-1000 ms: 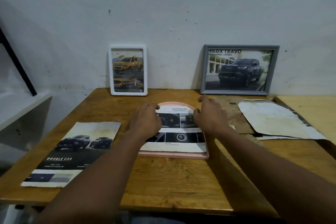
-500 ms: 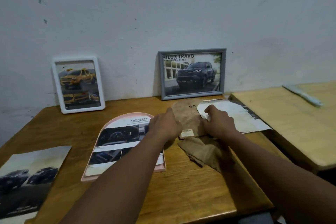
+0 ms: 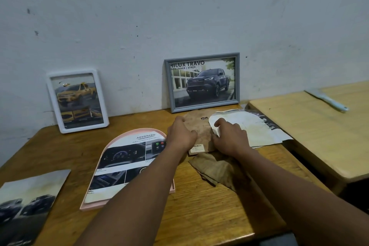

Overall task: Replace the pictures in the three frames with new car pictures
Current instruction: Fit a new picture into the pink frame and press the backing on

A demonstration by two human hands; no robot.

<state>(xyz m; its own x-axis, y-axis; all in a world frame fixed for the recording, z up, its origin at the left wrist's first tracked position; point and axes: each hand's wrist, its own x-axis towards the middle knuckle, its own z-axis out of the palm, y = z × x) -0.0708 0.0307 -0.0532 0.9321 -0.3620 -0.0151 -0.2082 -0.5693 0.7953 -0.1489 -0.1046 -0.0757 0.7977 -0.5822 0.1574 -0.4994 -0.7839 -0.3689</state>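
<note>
Both hands work just in front of the grey frame, which leans on the wall with a dark Hilux pickup picture behind its glass. The left hand curls its fingers over the left edge of the brown backing board, which lies flat on the wooden table below that frame. The right hand sits with bent fingers where a white arched sheet overlaps the board's right side; whether it grips the sheet or the board cannot be told. A crumpled brown paper lies nearer the person than the board. Left of the grey frame and closer in, the pink arched frame lies flat with a dashboard picture on it. Farther left, the white frame stands against the wall showing a yellow pickup.
</note>
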